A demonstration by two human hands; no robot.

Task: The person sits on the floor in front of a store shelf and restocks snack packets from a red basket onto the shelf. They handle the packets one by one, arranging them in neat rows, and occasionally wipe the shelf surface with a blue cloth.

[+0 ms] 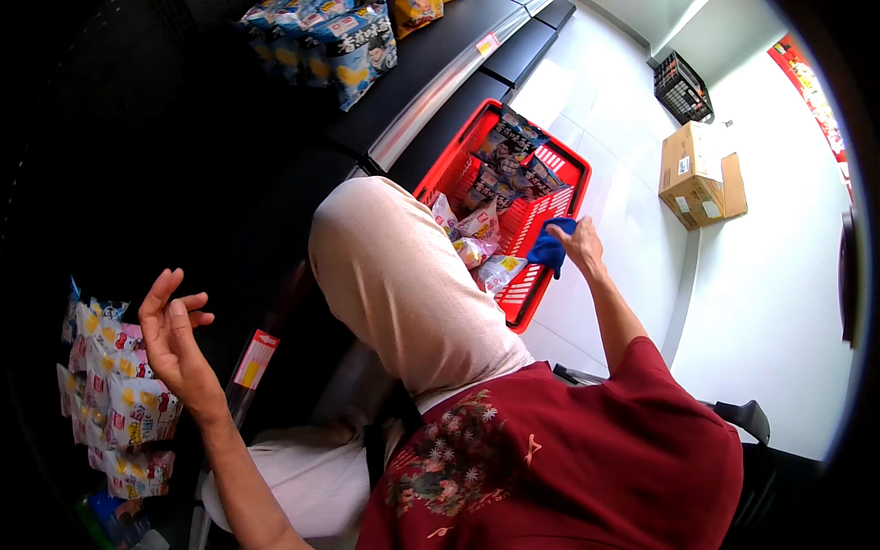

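Note:
My left hand [175,340] is raised over the black shelf, fingers apart and holding nothing. Just beside it stand rows of white and pink snack bags [141,412] with cartoon cat prints. My right hand [581,244] grips a blue cloth [550,246] at the rim of a red plastic shopping basket [584,172]. Inside the basket lie several dark snack bags [509,141] at the far end and several white and pink bags [480,223] nearer me. My bent knee hides part of the basket's near side.
Blue snack bags [357,51] stand on the shelf [440,41] at the top, near a yellow bag [418,14]. Price tags [256,359] line the shelf edge. Along the wall sit an opened cardboard box [691,175] and a black plastic crate [682,86].

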